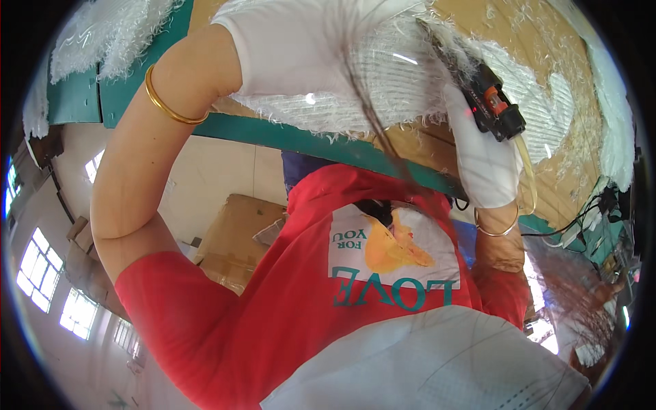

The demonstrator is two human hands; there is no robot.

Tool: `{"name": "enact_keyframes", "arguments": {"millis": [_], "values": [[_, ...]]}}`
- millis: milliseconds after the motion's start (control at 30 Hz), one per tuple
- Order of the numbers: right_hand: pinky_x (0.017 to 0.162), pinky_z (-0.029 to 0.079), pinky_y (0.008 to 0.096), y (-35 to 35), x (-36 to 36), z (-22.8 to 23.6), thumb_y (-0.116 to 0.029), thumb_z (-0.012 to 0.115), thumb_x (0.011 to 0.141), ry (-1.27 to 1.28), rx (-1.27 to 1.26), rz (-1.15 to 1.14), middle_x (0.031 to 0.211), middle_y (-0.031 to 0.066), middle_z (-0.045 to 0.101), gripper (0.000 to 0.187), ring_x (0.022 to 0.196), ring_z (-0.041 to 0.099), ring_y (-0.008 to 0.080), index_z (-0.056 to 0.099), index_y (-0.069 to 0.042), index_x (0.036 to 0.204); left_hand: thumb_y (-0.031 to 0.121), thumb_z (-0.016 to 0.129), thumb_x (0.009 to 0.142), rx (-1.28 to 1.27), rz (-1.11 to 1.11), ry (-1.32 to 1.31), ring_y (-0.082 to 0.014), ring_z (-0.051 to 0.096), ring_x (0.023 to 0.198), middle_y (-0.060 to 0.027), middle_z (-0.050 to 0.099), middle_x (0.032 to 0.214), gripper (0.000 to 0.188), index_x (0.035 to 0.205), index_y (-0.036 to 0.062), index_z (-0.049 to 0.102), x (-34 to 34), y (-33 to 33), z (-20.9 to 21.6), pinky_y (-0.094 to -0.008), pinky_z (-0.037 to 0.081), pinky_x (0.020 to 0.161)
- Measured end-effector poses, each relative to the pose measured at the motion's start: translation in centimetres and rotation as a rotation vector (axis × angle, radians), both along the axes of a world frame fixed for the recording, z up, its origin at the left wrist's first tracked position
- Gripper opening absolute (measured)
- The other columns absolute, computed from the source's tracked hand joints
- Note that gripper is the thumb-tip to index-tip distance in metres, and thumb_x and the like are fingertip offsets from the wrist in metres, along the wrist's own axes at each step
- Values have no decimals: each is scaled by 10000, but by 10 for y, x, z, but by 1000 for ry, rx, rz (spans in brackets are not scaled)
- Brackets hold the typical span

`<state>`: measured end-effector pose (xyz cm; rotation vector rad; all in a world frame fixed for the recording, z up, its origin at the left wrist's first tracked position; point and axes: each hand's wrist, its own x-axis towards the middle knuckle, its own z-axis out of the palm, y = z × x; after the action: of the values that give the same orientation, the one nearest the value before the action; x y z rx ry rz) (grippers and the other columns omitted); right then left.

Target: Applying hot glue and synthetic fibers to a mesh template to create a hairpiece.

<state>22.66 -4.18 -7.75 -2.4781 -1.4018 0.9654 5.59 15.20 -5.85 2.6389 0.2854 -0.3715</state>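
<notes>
A piece of white ribbed, shaggy-edged fabric (389,75) lies on brown cardboard at the table's near edge. My left hand (294,48), in a white glove, rests across the fabric at the top of the view. Its visible fingers look stretched out, partly cut off by the upper edge. On the right, my gloved right hand (478,154) is closed around a black handheld power tool (488,102) with an orange part and a pale cord. The tool's front end meets the fabric's fluffy edge, where loose fibres hide its tip.
The table has a green edge (266,130) and a brown cardboard cover (540,34). More shaggy white fabric (109,37) lies at the far left, with another piece right of the tool. Black cables (581,225) hang at the right. Below stands a cardboard box (239,232).
</notes>
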Motion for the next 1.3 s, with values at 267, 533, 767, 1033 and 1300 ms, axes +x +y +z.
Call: {"name": "enact_keyframes", "arguments": {"millis": [267, 533, 767, 1033, 1300], "values": [[1001, 491, 318, -11, -6, -7, -123, 555, 1053, 251, 71, -280, 1279, 75, 667, 322, 1153, 648, 187, 641, -31, 1349, 186, 774, 769, -68, -61, -223, -379, 532, 1340, -250, 525, 1446, 1056, 1621, -5, 182, -17, 5, -15, -565, 278, 1222], [1012, 503, 379, -23, -14, -11, -81, 551, 1021, 569, 196, -340, 1278, 141, 674, 406, 1171, 656, 270, 615, -185, 1408, 143, 776, 764, -242, -17, -575, -392, 503, 1363, -210, 520, 1471, 1067, 1630, 8, 168, -46, 11, -6, -551, 286, 1214], [968, 529, 390, -6, -37, 16, -41, 568, 993, 178, 121, -213, 1272, 150, 676, 380, 1156, 665, 320, 640, -121, 1357, 107, 733, 815, -103, -153, -464, -385, 563, 1279, -209, 525, 1468, 987, 1630, 31, 182, -55, 24, -4, -430, 500, 1035], [973, 513, 322, 7, -39, 17, -101, 634, 1004, 49, 17, -90, 1235, 94, 721, 335, 1132, 675, 170, 649, -8, 1325, 124, 733, 824, -241, 148, -293, -392, 651, 1073, -250, 644, 1186, 922, 1620, 72, 271, -40, 12, 5, -422, 537, 908], [932, 505, 283, 3, -36, 0, -231, 684, 1002, 256, 109, -259, 1153, 58, 728, 370, 1039, 647, 112, 669, 5, 1288, 103, 786, 770, -90, 245, -231, -404, 641, 1014, -222, 650, 1106, 1053, 1640, 68, 193, -36, -1, -6, -472, 507, 896]]}}
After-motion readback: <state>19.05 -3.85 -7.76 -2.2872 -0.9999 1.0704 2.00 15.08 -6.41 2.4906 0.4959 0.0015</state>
